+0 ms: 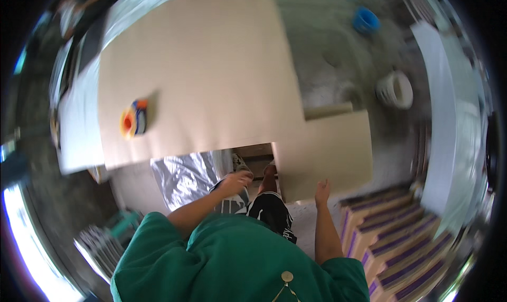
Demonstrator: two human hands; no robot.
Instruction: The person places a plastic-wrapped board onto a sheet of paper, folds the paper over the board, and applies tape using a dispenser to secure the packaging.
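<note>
A large brown cardboard sheet (200,75) covers the work surface in front of me. At its near right corner lies a smaller folded cardboard piece (327,154), with a narrow flap showing along its far side. My right hand (322,193) is at the near edge of this piece, its thumb side over the board and its fingers seeming to pinch the edge; the underside is hidden. Slightly blurred, my left hand (236,183) hangs over my lap with fingers loosely stretched and nothing in them. A tape dispenser (134,119) in orange, yellow and dark blue rests on the sheet's left part.
A shiny silver plastic-wrapped bundle (187,178) is under the near edge. Flat cartons with purple stripes (396,244) stand in a row at the right. Beyond are a white bucket (395,90), a blue bucket (365,20) and a long pale panel (449,117). Another person (74,11) is at far left.
</note>
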